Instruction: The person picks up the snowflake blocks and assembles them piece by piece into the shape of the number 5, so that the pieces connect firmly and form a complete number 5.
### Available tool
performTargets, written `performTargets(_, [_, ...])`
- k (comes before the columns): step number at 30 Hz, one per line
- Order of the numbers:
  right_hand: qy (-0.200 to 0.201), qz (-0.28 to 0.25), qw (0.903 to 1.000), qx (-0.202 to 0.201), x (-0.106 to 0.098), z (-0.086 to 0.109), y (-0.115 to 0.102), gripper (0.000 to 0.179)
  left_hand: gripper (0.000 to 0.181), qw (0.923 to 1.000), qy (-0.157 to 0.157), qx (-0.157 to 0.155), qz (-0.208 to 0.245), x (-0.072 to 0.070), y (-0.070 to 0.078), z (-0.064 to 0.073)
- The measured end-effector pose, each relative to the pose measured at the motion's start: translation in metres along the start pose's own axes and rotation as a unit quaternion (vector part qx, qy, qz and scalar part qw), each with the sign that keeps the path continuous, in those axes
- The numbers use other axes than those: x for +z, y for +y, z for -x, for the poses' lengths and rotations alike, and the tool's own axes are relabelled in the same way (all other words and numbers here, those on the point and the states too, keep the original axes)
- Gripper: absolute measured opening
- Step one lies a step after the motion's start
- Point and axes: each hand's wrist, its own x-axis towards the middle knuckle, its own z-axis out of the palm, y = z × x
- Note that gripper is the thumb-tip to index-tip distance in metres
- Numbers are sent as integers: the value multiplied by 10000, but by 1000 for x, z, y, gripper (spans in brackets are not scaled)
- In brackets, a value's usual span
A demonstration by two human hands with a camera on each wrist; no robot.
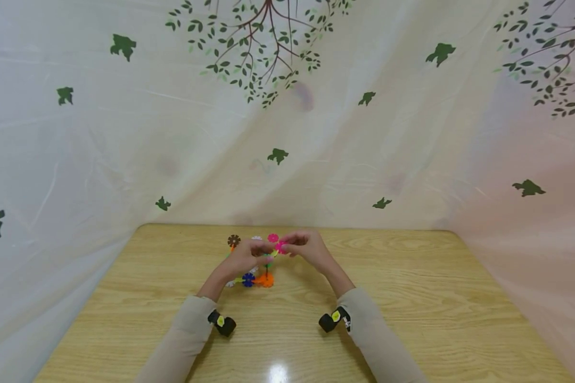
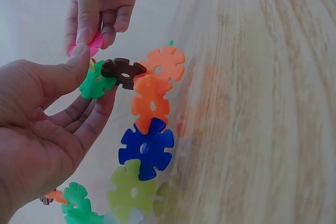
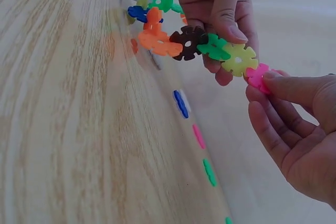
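A chain of flat, notched plastic snowflake discs runs between and below my two hands. My left hand (image 1: 246, 257) pinches it at a green disc (image 3: 214, 46), which links a brown disc (image 3: 189, 43) to a yellow-green disc (image 3: 240, 60). A pink disc (image 3: 258, 78), meeting the yellow-green one's edge, is pinched by my right hand (image 1: 310, 250) between thumb and fingers. Past the brown disc come orange discs (image 2: 150, 103), a blue disc (image 2: 147, 148) and another yellow-green disc (image 2: 131, 191). More green discs (image 2: 77, 196) show below my left hand. In the head view, that hand hides part of the chain.
Loose discs lie flat on the wooden table (image 1: 412, 298), among them a blue one (image 3: 180, 103), a pink one (image 3: 198, 136) and a green one (image 3: 209, 172). Behind the table's far edge hangs a pale curtain (image 1: 316, 186) printed with leaves.
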Motion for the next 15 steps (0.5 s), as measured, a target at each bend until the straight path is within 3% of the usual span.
performTargets(7, [11, -64, 10000, -7, -2, 1, 2, 21, 28, 9995, 259, 154, -30, 5, -1, -2])
performTargets(15, [78, -222, 9997, 13, 0, 0, 8, 22, 27, 9990, 349, 240, 108, 5, -1, -2])
